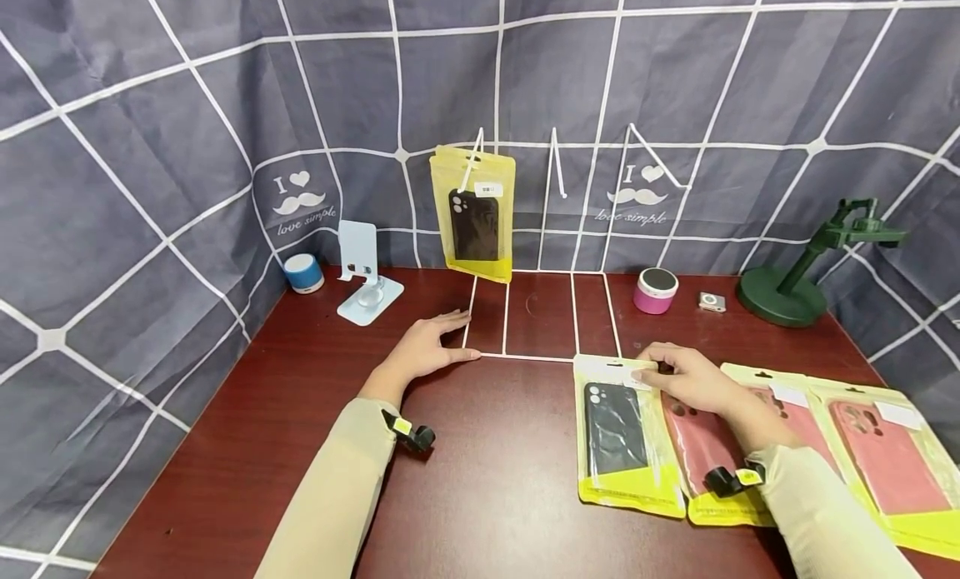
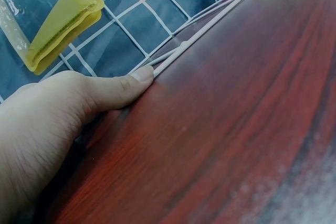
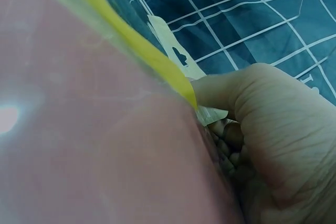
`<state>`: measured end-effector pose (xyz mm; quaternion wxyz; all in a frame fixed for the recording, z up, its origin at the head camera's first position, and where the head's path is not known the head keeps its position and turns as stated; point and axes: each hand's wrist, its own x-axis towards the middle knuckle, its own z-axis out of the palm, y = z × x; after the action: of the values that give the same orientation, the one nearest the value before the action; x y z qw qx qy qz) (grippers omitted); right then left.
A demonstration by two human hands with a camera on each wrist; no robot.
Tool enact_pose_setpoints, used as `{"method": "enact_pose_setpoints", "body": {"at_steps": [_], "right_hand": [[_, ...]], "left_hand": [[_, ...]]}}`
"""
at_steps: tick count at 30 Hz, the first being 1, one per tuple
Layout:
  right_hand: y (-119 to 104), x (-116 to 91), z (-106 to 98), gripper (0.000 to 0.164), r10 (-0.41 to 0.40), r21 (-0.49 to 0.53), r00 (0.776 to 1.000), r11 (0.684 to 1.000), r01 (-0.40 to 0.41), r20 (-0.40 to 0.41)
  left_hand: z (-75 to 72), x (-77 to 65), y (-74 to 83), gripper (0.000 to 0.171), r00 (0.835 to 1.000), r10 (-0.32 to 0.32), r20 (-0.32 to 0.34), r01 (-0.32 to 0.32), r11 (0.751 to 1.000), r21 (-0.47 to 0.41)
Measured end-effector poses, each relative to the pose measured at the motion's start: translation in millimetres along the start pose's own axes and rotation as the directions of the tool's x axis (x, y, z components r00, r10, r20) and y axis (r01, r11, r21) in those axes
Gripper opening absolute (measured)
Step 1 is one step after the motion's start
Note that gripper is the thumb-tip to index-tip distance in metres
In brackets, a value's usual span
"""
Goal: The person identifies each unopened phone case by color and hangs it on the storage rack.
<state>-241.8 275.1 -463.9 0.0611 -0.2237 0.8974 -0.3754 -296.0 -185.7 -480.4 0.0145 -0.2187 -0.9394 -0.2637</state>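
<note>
The hanging seems only partly done: yellow packs [image 1: 474,229] are hung on the white rack [image 1: 540,358], but more are left on the tabletop [image 1: 480,479]. In front of the rack, to its right, the black-case pack [image 1: 617,429] is pinched by the right grip [image 1: 690,383]; pink-case packs [image 1: 888,458] are found farther right. The rack is touched by the left grip [image 1: 423,346], spread apart

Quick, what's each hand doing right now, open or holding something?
Left hand: open, thumb at the white rack.
Right hand: holding the black-case packet by its top corner.
</note>
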Motion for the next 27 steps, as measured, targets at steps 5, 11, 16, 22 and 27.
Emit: {"method": "enact_pose_setpoints", "body": {"at_steps": [5,11,16,22,27], "right_hand": [[-1.4,-1.1,-0.7,0.009,0.034,0.030,0.999,0.999,-0.034,0.001],[-2.4,0.3,-1.5,0.010,0.041,0.046,0.999,0.998,-0.041,0.014],[-1.8,2.4,-2.9,0.012,0.056,0.066,0.998,0.996,-0.057,0.021],[-2.9,3.6,-2.0,0.015,0.081,0.178,0.997,0.981,-0.083,0.016],[-4.2,-0.3,-1.6,0.022,0.104,0.326,0.995,0.940,-0.100,0.005]], "left_hand": [[1.1,1.3,-0.4,0.088,1.000,0.007,-0.005,-0.007,1.000,-0.005],[0.6,2.1,-1.9,0.089,1.000,0.003,0.003,-0.003,1.000,0.008],[-0.8,3.2,-1.8,0.088,1.000,0.024,-0.015,-0.024,1.000,0.010],[-0.9,2.2,-2.4,0.087,1.000,0.020,-0.021,-0.020,1.000,0.017],[0.3,1.5,-1.4,0.088,1.000,0.021,-0.013,-0.020,1.000,0.006]]}}
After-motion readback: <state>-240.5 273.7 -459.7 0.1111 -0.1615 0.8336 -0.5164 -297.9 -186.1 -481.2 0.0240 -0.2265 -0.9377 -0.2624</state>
